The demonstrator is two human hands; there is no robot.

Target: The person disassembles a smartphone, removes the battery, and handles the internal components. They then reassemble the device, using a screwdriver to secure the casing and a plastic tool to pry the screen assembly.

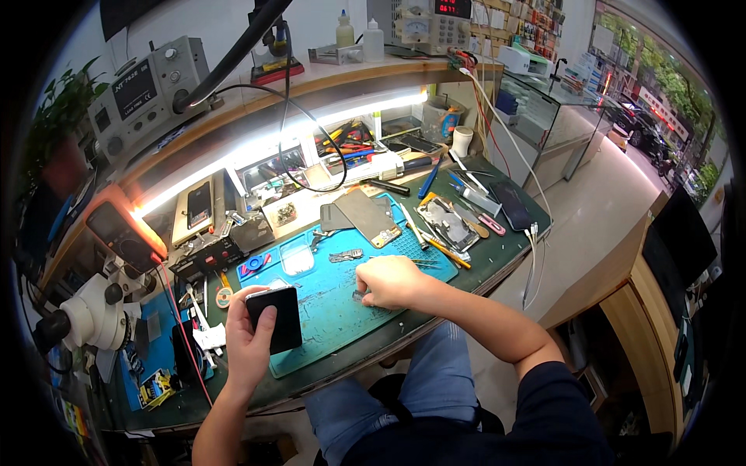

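My left hand (pixel 250 330) is wrapped round a black smartphone (pixel 284 317), held tilted above the near left part of the blue work mat (pixel 326 307). My right hand (pixel 392 281) rests low over the middle of the mat with its fingers pinched together. A small greyish piece (pixel 359 295) shows at those fingertips; its kind is too small to make out. Just beyond lies a dark grey phone part (pixel 346 255). Behind it, a grey flat phone panel (pixel 371 220) lies at the mat's far edge. A clear plastic tray (pixel 297 256) sits between the hands, farther back.
An opened phone (pixel 448 220) lies among tools at the right, near a pink-handled knife (pixel 491 223) and a dark phone (pixel 510 206). A white microscope (pixel 97 311) and an orange-edged multimeter (pixel 124 231) stand left. A black cable (pixel 315 189) hangs over the bench's back.
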